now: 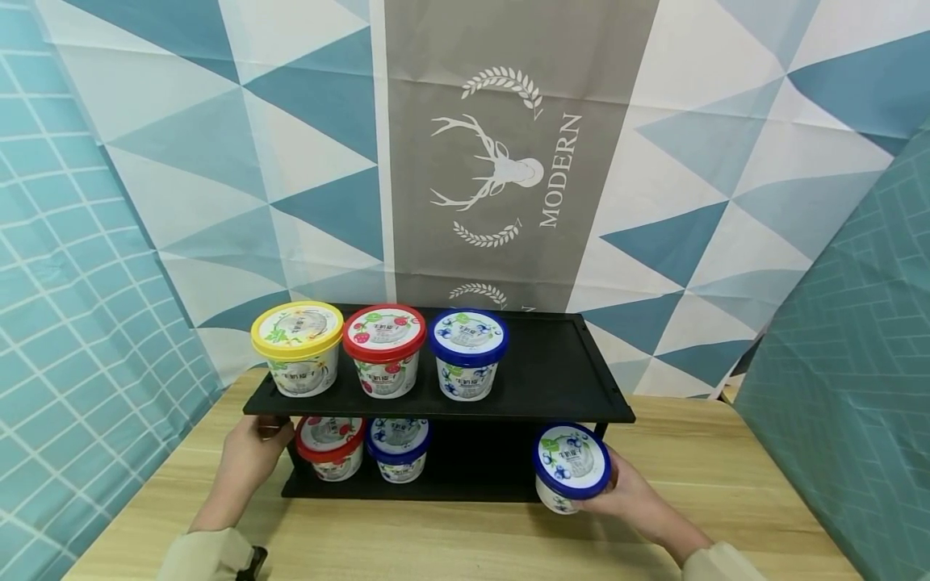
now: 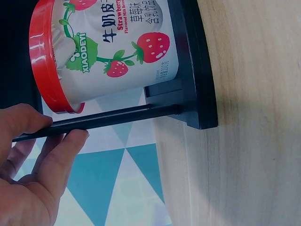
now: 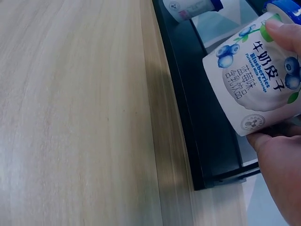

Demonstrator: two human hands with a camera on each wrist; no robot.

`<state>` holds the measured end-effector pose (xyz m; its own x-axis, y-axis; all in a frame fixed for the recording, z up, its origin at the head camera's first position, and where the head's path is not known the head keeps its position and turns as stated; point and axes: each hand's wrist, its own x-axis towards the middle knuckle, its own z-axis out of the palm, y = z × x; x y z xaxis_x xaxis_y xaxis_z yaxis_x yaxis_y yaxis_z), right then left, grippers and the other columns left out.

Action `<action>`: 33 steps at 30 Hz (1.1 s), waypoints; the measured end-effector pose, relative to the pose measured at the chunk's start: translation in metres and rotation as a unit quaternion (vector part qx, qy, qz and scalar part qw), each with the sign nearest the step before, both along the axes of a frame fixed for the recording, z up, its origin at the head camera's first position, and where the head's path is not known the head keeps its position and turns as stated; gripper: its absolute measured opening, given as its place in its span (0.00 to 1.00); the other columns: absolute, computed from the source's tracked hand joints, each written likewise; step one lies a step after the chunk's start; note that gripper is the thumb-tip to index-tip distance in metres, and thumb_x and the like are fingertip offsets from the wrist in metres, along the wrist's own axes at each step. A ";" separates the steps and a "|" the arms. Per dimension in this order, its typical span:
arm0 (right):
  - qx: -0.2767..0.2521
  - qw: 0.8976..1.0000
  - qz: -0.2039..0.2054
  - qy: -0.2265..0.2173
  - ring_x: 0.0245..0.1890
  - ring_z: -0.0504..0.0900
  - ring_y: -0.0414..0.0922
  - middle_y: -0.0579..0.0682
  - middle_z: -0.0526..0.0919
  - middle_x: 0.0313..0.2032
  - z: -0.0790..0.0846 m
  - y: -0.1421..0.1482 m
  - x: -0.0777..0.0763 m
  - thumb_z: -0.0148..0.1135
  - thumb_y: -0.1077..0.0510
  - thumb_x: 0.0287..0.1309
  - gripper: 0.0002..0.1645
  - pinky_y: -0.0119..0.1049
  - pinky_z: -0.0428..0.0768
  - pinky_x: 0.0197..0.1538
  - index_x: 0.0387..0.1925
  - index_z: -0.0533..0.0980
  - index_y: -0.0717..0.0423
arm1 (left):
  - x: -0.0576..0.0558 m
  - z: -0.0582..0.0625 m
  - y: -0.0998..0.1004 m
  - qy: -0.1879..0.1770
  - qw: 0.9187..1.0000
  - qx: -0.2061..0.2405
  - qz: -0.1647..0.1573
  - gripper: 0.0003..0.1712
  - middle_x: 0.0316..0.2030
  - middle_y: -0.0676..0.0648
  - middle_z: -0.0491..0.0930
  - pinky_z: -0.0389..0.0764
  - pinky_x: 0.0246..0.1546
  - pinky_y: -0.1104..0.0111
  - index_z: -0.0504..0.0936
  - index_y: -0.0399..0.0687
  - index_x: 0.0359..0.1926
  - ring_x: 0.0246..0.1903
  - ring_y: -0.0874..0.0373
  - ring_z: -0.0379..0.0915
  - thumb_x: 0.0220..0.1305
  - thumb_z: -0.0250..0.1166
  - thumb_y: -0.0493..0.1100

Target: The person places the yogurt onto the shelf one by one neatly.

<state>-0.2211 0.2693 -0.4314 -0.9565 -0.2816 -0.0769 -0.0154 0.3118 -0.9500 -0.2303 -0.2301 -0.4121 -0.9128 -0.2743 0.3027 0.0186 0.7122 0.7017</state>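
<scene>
A two-tier black rack (image 1: 559, 363) stands on the wooden table. At its left end my left hand (image 1: 245, 456) pinches the thin side post (image 2: 110, 116) between thumb and fingers. Close by that post, on the lower tier, sits a red-lidded strawberry cup (image 1: 330, 448), and to its right a blue-lidded cup (image 1: 399, 450). My right hand (image 1: 630, 494) grips another blue-lidded blueberry milk cup (image 3: 256, 75) at the rack's right front. This cup tilts toward me and overlaps the lower tier's front edge in the head view.
On the upper tier stand a yellow-lidded cup (image 1: 299, 349), a red-lidded cup (image 1: 385, 351) and a blue-lidded cup (image 1: 468, 355), in a row from the left. Behind the rack hangs a patterned cloth (image 1: 494, 266). Bare wooden table (image 1: 436, 541) lies in front.
</scene>
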 end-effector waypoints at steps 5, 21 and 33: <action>-0.007 1.000 0.002 0.002 0.59 0.62 0.57 0.59 0.64 0.58 -0.002 -0.005 -0.003 0.72 0.60 0.33 0.54 0.47 0.68 0.58 0.63 0.52 0.55 | 0.000 -0.001 0.000 0.003 1.000 -0.002 -0.003 0.17 0.38 0.33 0.75 0.78 0.36 0.54 0.68 0.38 0.46 0.40 0.39 0.73 0.56 0.55 0.40; 0.000 1.000 0.002 0.009 0.59 0.63 0.54 0.56 0.64 0.58 -0.002 -0.023 -0.010 0.74 0.58 0.30 0.57 0.47 0.66 0.59 0.63 0.51 0.54 | 0.001 0.000 0.000 -0.004 1.000 0.000 0.000 0.16 0.38 0.34 0.76 0.77 0.31 0.63 0.68 0.38 0.46 0.41 0.40 0.74 0.57 0.55 0.41; -0.024 0.999 0.022 0.000 0.57 0.65 0.52 0.56 0.64 0.57 -0.005 -0.034 -0.017 0.73 0.58 0.33 0.55 0.38 0.70 0.56 0.62 0.52 0.54 | 0.001 -0.001 -0.001 -0.002 1.000 -0.002 -0.002 0.17 0.39 0.33 0.76 0.77 0.32 0.62 0.69 0.37 0.46 0.40 0.40 0.73 0.57 0.55 0.41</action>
<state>-0.2383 0.2350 -0.4362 -0.9429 -0.3271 -0.0628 -0.0275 0.2644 -0.9640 -0.2294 -0.2309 -0.4131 -0.9153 -0.2691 0.2998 0.0187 0.7150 0.6989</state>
